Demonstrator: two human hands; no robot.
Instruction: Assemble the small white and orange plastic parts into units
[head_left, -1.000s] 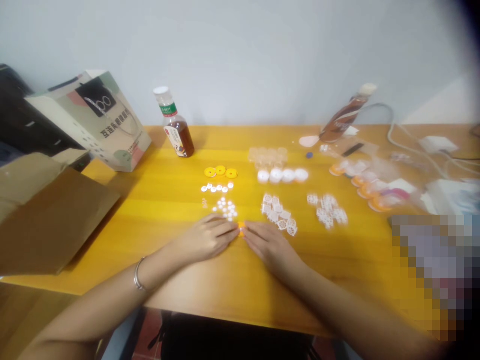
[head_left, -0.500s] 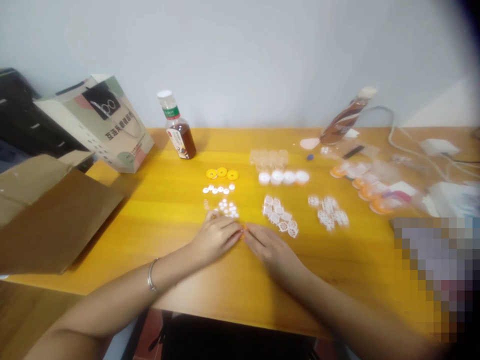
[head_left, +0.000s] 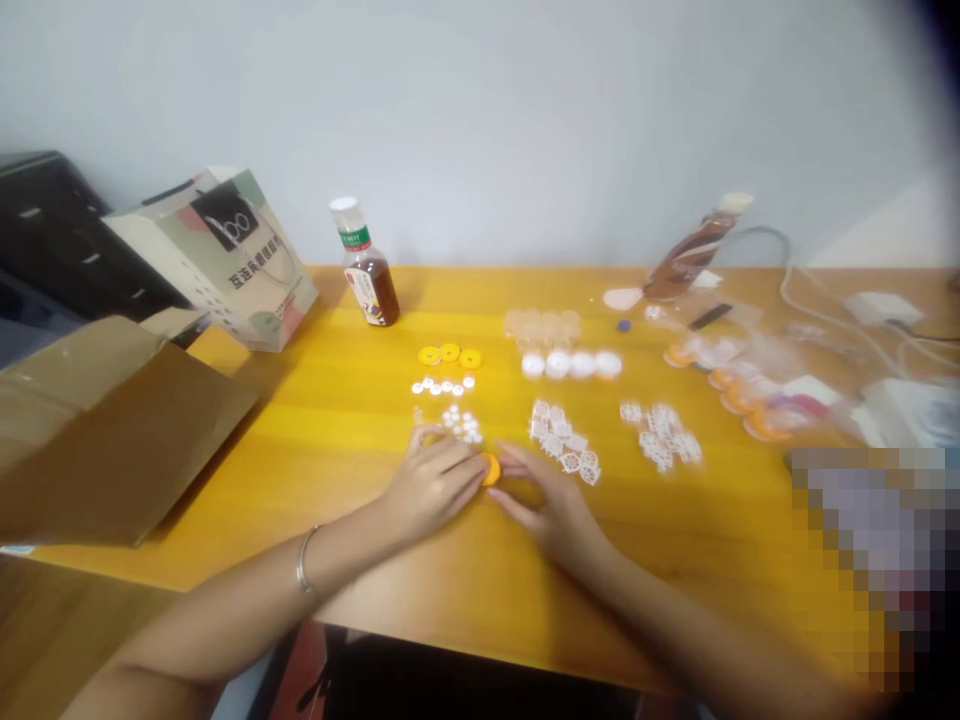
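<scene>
My left hand pinches a small round orange disc between thumb and fingers, just above the near middle of the table. To its right, my right hand is open, thumb and fingers parted close to the disc's edge; whether they touch it is hard to tell. Small white round pieces lie right beyond my left hand. Past them sits a row of white caps, then three yellow rings. White openwork wheel-like pieces are spread beyond my right hand, with a second cluster of lacy white pieces farther right.
White discs stand in a row behind, before some clear round pieces. A drink bottle stands back left, near a paper bag and cardboard box. Rightward are a tilted bottle, orange-and-white packets and cables.
My right hand has parted its thumb and fingers and drawn slightly away, so the orange disc in my left hand now shows. The whole view has shifted a little.
</scene>
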